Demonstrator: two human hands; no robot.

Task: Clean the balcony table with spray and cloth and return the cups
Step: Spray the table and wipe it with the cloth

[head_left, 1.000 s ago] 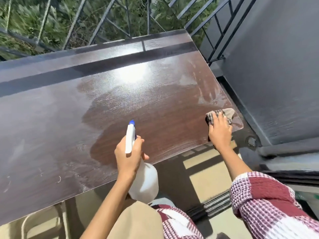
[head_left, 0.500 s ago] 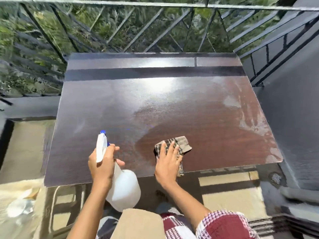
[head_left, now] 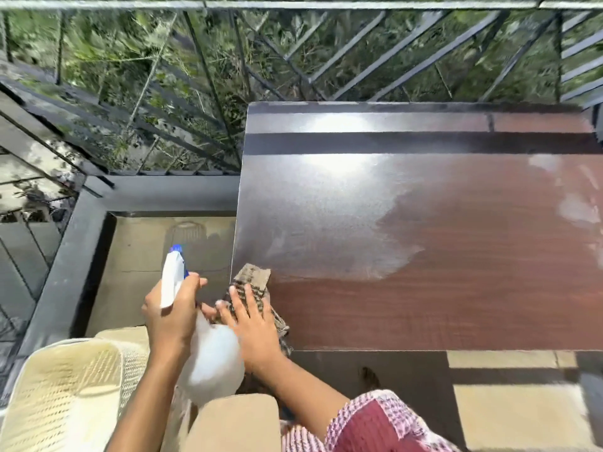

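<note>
The right grip [head_left: 253, 324], with the checked cloth [head_left: 253, 277] under it, has travelled along the near edge of the desk [head_left: 424, 223], from the right corner through the middle to the left corner. The wiped, darker red strip now reaches this corner. The right grip now lies just beside the spray bottle [head_left: 212, 360].

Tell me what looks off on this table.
The dark brown wooden tabletop is unevenly wiped: a dull grey film covers its far left part, and whitish smears show near the right edge.
</note>
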